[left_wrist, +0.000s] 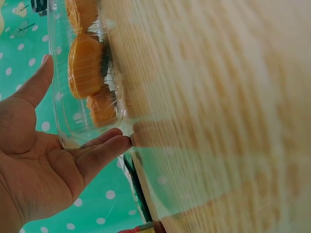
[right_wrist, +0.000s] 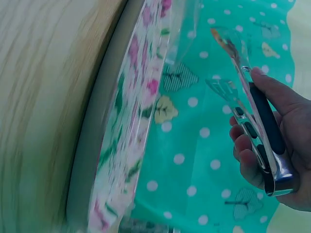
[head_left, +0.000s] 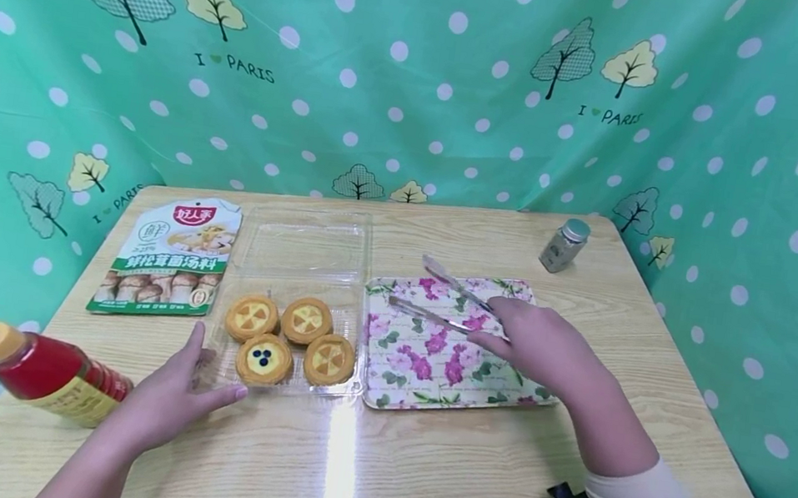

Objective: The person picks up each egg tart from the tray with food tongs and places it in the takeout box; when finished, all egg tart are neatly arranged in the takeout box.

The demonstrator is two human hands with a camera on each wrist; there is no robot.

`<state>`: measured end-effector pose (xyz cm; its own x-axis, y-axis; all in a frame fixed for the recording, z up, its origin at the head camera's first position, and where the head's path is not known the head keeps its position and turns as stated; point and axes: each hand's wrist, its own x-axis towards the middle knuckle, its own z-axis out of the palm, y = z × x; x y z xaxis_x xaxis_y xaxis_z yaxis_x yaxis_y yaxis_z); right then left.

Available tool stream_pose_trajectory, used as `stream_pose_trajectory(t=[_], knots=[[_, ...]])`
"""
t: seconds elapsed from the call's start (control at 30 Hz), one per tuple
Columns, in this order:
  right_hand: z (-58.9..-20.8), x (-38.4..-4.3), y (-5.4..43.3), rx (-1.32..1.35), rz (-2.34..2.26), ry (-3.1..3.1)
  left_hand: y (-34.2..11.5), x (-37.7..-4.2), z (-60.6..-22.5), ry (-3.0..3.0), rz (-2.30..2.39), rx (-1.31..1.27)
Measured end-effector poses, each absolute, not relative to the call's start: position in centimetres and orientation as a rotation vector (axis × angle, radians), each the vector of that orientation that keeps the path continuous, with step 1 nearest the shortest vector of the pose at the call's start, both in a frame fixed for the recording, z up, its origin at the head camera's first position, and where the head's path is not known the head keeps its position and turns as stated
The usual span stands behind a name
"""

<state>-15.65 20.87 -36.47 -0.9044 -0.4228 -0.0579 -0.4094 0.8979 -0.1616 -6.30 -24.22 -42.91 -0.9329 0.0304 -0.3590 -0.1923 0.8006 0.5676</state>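
Note:
My right hand (head_left: 541,348) grips a pair of metal tongs (right_wrist: 266,119), whose spread arms point left over a flowered tray (head_left: 400,384). Nothing sits between the tong tips. Several round egg tarts (head_left: 329,359) lie in the lower half of a clear hinged plastic container (head_left: 308,250), left of the tray; the nearest tart has dark berries on top. At the container's left end is my left hand (head_left: 169,397), thumb and fingers spread around its corner. In the left wrist view the fingers (left_wrist: 99,154) extend by the container's wall, and no pinch shows.
A soup seasoning packet (head_left: 167,256) lies left of the container. In front of it, a red squeeze bottle (head_left: 60,377) with a yellow cap stands beside my left forearm. Toward the back right is a small green-lidded jar (head_left: 564,245). A green polka-dot curtain (head_left: 422,75) surrounds the wooden table (head_left: 443,490).

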Motion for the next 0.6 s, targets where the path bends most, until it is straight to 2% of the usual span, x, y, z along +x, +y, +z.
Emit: stream_pose_trajectory(t=[0.6], knots=[[-37.3,-17.4,31.3,-0.173,-0.306,2.881,-24.1,-6.3,-42.8,2.630,0.873,-0.129]])
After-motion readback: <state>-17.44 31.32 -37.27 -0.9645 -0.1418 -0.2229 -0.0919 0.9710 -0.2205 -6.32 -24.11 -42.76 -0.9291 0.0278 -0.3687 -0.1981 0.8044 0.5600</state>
